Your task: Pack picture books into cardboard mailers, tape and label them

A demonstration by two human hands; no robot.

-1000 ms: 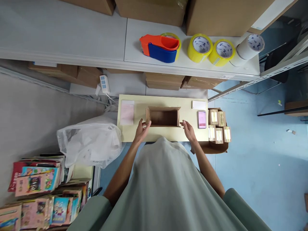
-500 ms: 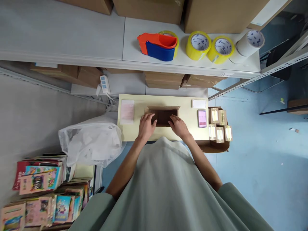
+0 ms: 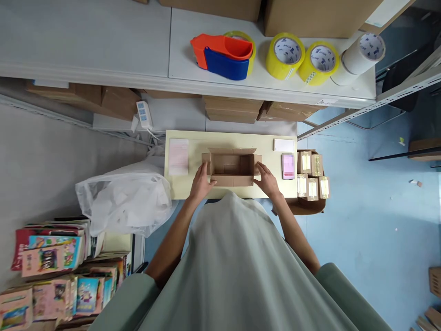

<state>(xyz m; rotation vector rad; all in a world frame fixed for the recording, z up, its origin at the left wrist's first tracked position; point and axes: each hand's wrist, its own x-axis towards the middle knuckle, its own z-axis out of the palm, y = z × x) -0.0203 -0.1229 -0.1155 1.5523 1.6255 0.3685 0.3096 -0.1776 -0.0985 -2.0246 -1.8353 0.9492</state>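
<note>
A small brown cardboard box (image 3: 232, 180) stands on the pale yellow table in front of me, its top flaps folded outward and its inside showing bare cardboard. My left hand (image 3: 200, 183) grips the left end, with the fingers at the side flap and the thumb by the front corner. At the opposite end, my right hand (image 3: 268, 181) holds the box the same way. To the left lies a pale pink sheet (image 3: 178, 157). On the right are a white slip (image 3: 283, 145) and a pink-purple card or pad (image 3: 288, 166).
Beyond the table (image 3: 220, 137), a shelf (image 3: 131, 64) carries an orange-blue tape dispenser (image 3: 223, 56), yellow tape rolls (image 3: 284, 64) and large cartons. A carton of small taped boxes (image 3: 312, 188) stands right. A white plastic bag (image 3: 126, 197) and stacked books (image 3: 51, 257) are left.
The box's flaps have opened outward, and its front flap now shows. Both hands have moved apart from the opening to the box's two ends.
</note>
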